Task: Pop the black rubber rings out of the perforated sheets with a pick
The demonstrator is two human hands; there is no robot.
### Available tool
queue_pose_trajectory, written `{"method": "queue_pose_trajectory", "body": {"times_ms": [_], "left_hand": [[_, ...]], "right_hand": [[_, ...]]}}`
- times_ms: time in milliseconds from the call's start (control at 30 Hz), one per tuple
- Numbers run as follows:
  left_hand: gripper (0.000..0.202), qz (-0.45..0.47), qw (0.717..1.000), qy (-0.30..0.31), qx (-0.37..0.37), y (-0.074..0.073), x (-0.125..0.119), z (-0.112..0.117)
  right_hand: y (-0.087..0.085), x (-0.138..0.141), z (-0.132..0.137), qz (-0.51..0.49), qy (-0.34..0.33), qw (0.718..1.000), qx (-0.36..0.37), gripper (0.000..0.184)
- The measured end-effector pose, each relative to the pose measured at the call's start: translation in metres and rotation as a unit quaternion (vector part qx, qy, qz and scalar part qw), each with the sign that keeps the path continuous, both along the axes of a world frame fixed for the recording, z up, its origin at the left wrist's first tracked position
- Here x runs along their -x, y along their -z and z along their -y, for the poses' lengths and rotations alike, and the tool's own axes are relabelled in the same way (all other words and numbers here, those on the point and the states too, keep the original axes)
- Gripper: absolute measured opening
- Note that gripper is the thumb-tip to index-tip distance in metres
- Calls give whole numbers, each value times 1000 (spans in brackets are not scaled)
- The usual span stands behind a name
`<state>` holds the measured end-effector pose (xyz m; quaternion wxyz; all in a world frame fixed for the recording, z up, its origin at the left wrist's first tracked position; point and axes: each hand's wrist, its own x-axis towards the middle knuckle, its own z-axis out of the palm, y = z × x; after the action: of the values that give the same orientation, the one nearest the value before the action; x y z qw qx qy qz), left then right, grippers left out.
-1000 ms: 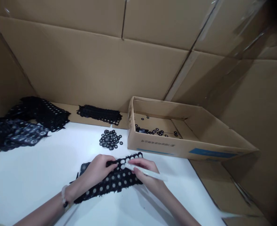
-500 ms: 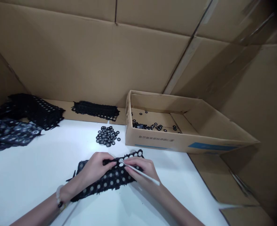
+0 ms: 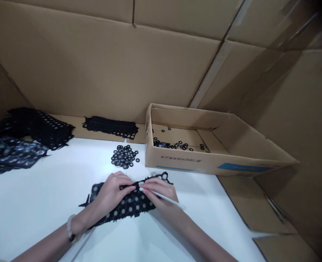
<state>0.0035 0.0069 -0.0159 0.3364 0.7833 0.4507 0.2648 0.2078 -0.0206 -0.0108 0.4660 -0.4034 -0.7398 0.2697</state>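
Observation:
A black perforated sheet (image 3: 133, 205) with rows of round holes lies on the white table (image 3: 40, 203) in front of me. My left hand (image 3: 112, 193) presses down on the sheet's left part, fingers curled onto it. My right hand (image 3: 161, 193) is closed on a thin white stick (image 3: 166, 198), whose tip touches the sheet near its upper middle. The fingertips of both hands nearly meet there.
A small heap of black rings (image 3: 125, 156) lies beyond the sheet. A low cardboard box (image 3: 204, 165) with more black rings inside stands to the right. Stacks of black perforated sheets (image 3: 27, 136) lie at the left and along the back (image 3: 110, 126). Cardboard walls enclose the table.
My right hand has shifted slightly left along the sheet with the stick. The sheet's right end has lifted and bunched a little. The camera view has tilted slightly.

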Motion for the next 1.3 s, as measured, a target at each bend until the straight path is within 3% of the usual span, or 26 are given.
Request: {"method": "queue_pose_trajectory", "body": {"times_ms": [333, 467, 633, 900, 1067, 1200, 1300], "left_hand": [[22, -40, 998, -20, -34, 5, -3, 5], [18, -21, 997, -73, -27, 11, -3, 3], [15, -23, 995, -100, -4, 7, -7, 8], [23, 58, 994, -19, 96, 7, -2, 3], [29, 58, 983, -29, 174, 1, -1, -1], [27, 60, 981, -47, 180, -4, -4, 1], [27, 66, 981, -51, 175, -6, -5, 3]], "right_hand": [[20, 10, 8, 8, 25, 999, -30, 19], [20, 8, 5, 21, 19, 998, -48, 17], [17, 12, 7, 40, 45, 995, -79, 16], [24, 15, 5, 8, 67, 997, -25, 16], [8, 5, 6, 8, 42, 999, 2, 15], [-9, -7, 9, 16, -3, 997, -70, 28], [-8, -8, 8, 79, 0, 993, -90, 25]]}}
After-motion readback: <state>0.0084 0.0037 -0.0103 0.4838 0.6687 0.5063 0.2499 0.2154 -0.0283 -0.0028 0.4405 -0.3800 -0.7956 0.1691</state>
